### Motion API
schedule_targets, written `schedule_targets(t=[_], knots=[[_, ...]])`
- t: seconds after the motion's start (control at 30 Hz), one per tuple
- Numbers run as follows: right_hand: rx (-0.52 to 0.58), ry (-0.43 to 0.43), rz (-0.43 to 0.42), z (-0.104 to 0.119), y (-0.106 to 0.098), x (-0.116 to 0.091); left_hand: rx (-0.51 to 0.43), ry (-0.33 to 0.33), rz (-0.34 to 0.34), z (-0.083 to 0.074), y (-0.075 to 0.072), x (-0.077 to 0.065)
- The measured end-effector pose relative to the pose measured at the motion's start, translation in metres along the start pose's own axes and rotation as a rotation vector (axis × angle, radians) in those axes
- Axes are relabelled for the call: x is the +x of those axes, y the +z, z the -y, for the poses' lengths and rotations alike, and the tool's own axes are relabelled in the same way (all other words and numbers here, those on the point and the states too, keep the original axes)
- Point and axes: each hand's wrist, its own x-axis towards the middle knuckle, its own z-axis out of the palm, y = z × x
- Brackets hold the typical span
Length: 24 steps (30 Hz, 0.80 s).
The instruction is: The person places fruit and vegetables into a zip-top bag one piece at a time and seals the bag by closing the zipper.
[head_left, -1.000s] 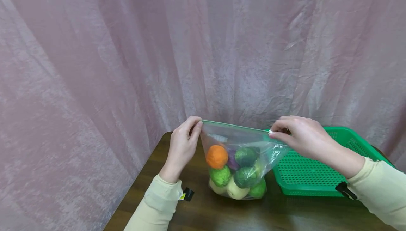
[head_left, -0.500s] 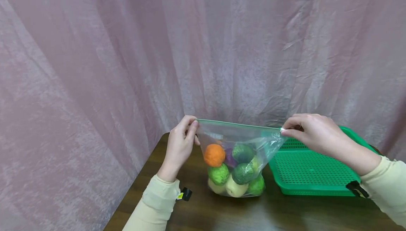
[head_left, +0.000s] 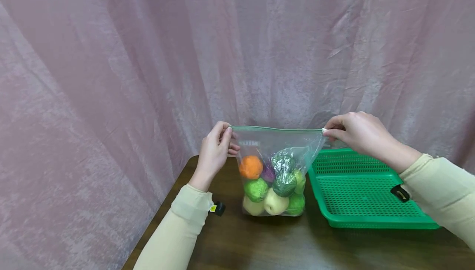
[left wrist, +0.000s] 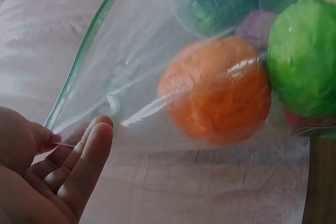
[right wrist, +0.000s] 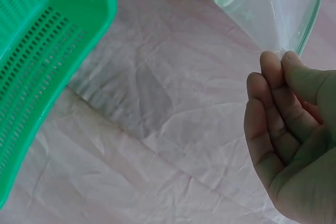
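Note:
A clear zip bag [head_left: 274,138] with a green seal along its top is full of several fruit and vegetable shapes. Through its plastic show an orange ball-shaped fruit [head_left: 250,167], a bright green round piece [head_left: 256,190], dark green pieces [head_left: 284,185], a purple one and pale ones. My left hand [head_left: 214,152] pinches the bag's top left corner between thumb and forefinger, its other fingers loosely bent. At the opposite corner my right hand [head_left: 365,136] pinches the bag by a small white piece, probably the slider [head_left: 324,130]. Whether the bag's bottom touches the table cannot be told.
A green perforated plastic basket [head_left: 382,222] stands on the brown wooden table [head_left: 274,249], right of the bag. Behind the table hangs a pink velvety curtain [head_left: 237,55]. The table's left edge runs beside my left forearm.
My right hand has moved right along the bag's top with the white piece, then up. Both hands are now higher, and the bag stands taller and straighter between them.

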Motion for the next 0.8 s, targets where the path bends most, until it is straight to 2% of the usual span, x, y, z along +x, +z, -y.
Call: schedule_targets(t=[0.2, 0.33, 0.57, 0.8], knots=[[-0.008, 0.032, -0.047, -0.004, 0.004, 0.023, 0.036, -0.027, -0.012, 0.008, 0.001, 0.024], [-0.003, 0.055, -0.071, -0.004, 0.013, 0.024, 0.024, -0.034, -0.004, 0.020, 0.004, 0.025], [0.015, 0.036, -0.029, 0.002, 0.029, -0.008, 0.106, -0.083, 0.048, 0.040, 0.008, -0.008], [0.031, -0.060, 0.069, 0.012, 0.039, -0.051, 0.255, -0.093, 0.104, 0.032, -0.006, -0.051]])
